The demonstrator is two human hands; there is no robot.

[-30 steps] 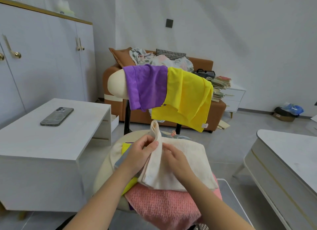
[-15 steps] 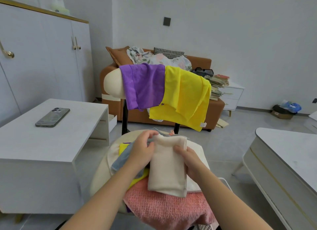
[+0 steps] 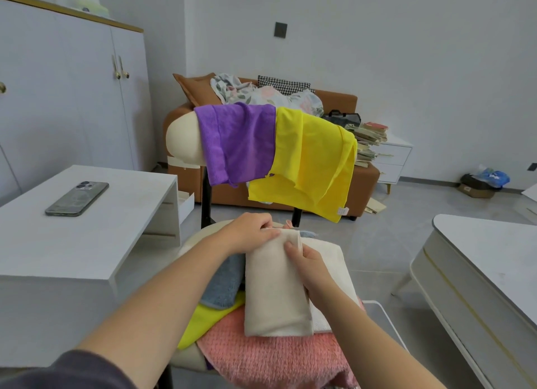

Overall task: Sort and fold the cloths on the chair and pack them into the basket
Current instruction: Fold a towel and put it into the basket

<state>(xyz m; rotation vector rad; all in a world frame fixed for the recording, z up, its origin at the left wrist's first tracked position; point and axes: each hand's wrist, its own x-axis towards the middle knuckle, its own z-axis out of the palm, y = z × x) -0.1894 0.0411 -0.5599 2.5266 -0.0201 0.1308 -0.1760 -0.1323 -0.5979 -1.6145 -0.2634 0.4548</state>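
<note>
beige cloth (image 3: 273,290) now folded; tag (image 3: 343,211) on hanging yellow cloth (image 3: 308,156) illegible

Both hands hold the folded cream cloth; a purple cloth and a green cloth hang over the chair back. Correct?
One slip: in the head view the cloth beside the purple cloth on the chair back is a yellow cloth, not green. The left hand and right hand do hold the cream cloth.

Head-worn view, facing forward and down, close
</note>
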